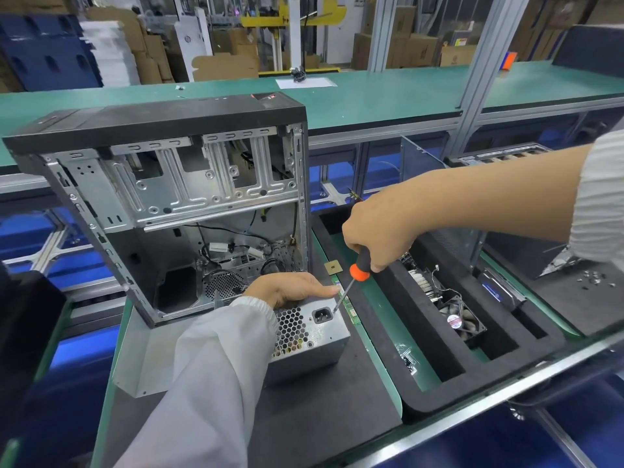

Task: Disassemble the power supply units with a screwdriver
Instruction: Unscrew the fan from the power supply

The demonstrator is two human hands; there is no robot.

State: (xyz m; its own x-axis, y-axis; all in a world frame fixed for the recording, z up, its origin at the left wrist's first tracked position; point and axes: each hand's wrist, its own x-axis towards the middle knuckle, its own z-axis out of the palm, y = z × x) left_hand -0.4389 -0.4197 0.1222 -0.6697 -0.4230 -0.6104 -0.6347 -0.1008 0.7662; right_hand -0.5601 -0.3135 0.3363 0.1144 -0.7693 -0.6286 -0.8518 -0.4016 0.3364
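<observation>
A grey metal power supply unit [317, 336] lies on the dark mat in front of an open computer case [162, 197]. Its honeycomb grille and black mains socket face up. My left hand [290, 289] rests on the unit's far edge, fingers straight and pointing right. My right hand [378, 231] grips the black-and-orange handle of a screwdriver [354, 275]. The shaft slants down and left, and its tip sits at a screw just right of the socket.
A black foam tray [439, 366] to the right holds a cooler fan and other parts. A small CPU chip [332, 267] and a green memory stick lie beside the unit. Loose screws lie at the far right. A green conveyor runs behind the case.
</observation>
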